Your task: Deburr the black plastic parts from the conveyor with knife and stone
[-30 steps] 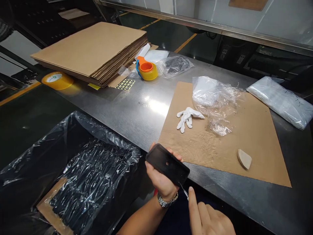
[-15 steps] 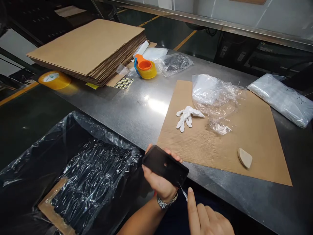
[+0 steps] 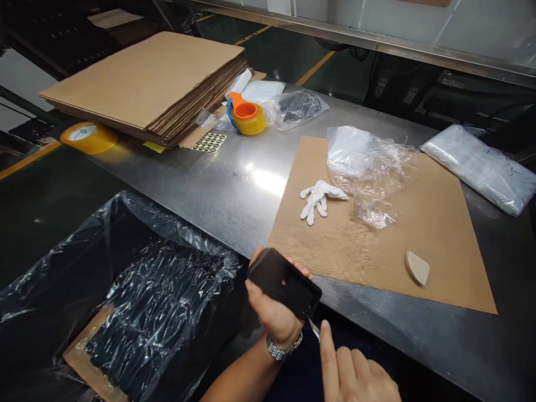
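Observation:
A black rectangular tray-like case [image 3: 272, 279] with a small hole near its middle rests in my left hand [image 3: 274, 318], whose fingers wrap around its far and near edges. My right hand [image 3: 354, 368] grips a thin blade-like tool [image 3: 314, 328], with the index finger stretched along it. The tool's pointed metal tip touches or nearly touches the lower right corner of the case. The tool's handle is hidden under my fingers. On the cardboard sheet [image 3: 452, 240] beyond my hands lie a white glove [image 3: 320, 198] and a beige, wedge-shaped block [image 3: 417, 268].
To the left is a box lined with black plastic [image 3: 54, 268], holding many wrapped dark pieces [image 3: 159, 312]. Stacked cardboard [image 3: 146, 78], a tape dispenser [image 3: 249, 117], a yellow tape roll [image 3: 90, 138], a sticker sheet [image 3: 210, 142] and clear plastic bags [image 3: 372, 162] lie on the metal table [image 3: 188, 184].
The case has tilted slightly in my left hand. My right hand and the tool stay almost in place at its corner; the whole view has shifted slightly.

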`<state>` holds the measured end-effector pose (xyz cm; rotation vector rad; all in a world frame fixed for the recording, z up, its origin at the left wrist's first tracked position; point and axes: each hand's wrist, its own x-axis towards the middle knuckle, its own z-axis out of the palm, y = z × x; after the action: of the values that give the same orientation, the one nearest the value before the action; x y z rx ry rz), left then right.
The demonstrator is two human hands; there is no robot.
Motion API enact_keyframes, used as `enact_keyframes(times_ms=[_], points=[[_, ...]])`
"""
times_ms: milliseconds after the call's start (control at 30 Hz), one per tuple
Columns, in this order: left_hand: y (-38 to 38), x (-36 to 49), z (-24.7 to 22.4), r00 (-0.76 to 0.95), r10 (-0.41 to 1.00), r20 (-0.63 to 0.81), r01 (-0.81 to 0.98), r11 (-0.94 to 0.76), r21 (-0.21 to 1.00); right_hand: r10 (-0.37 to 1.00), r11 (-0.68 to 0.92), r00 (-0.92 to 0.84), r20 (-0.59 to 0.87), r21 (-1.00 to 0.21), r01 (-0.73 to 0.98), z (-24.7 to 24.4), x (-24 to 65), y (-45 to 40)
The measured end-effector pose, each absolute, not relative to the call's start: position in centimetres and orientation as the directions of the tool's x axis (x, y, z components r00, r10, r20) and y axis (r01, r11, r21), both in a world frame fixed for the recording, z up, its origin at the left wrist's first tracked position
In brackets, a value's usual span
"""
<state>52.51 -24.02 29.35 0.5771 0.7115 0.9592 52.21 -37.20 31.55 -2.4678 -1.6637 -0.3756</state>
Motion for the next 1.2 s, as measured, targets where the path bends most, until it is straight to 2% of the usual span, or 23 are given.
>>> enact_keyframes(times_ms=[167, 267, 367, 500, 567, 700, 900, 1033, 1200], points=[[-23.8, 52.3, 29.0, 0.441, 0.809, -0.389, -0.414, 0.568, 0.711, 0.923, -0.334, 0.29, 0.251, 0.154, 0.93, 32.2, 53.0, -37.5], [-23.6, 52.1, 29.0, 0.48, 0.734, -0.48, -0.331, 0.658, 0.676, 0.936, -0.302, 0.263, 0.234, 0.149, 0.941, 32.3, 53.9, -37.9], [-23.3, 52.1, 29.1, 0.506, 0.685, -0.525, -0.301, 0.71, 0.637, 0.928, -0.266, 0.253, 0.274, 0.013, 0.964, 32.2, 54.9, -38.1], [-22.8, 52.2, 28.9, 0.552, 0.536, -0.639, -0.21, 0.831, 0.515, 0.895, -0.303, 0.381, 0.235, -0.308, 0.902, 32.3, 55.8, -38.3], [-22.6, 52.3, 28.8, 0.572, 0.455, -0.682, -0.156, 0.877, 0.454, 0.886, -0.322, 0.413, 0.212, -0.361, 0.875, 32.2, 55.8, -38.7], [-22.4, 52.4, 28.9, 0.612, 0.401, -0.682, -0.112, 0.897, 0.427, 0.91, -0.335, 0.384, 0.156, -0.267, 0.904, 31.6, 55.1, -39.7], [-22.7, 52.3, 29.3, 0.622, 0.441, -0.647, -0.109, 0.867, 0.486, 0.923, -0.37, 0.376, 0.08, -0.078, 0.926, 32.3, 54.3, -40.1], [-22.6, 52.3, 29.6, 0.636, 0.46, -0.619, -0.118, 0.852, 0.511, 0.935, -0.348, 0.35, 0.046, -0.058, 0.936, 32.6, 54.4, -40.0], [-22.7, 52.1, 29.7, 0.649, 0.451, -0.613, -0.104, 0.85, 0.516, 0.928, -0.358, 0.364, 0.081, -0.079, 0.93, 32.3, 54.3, -40.2]])
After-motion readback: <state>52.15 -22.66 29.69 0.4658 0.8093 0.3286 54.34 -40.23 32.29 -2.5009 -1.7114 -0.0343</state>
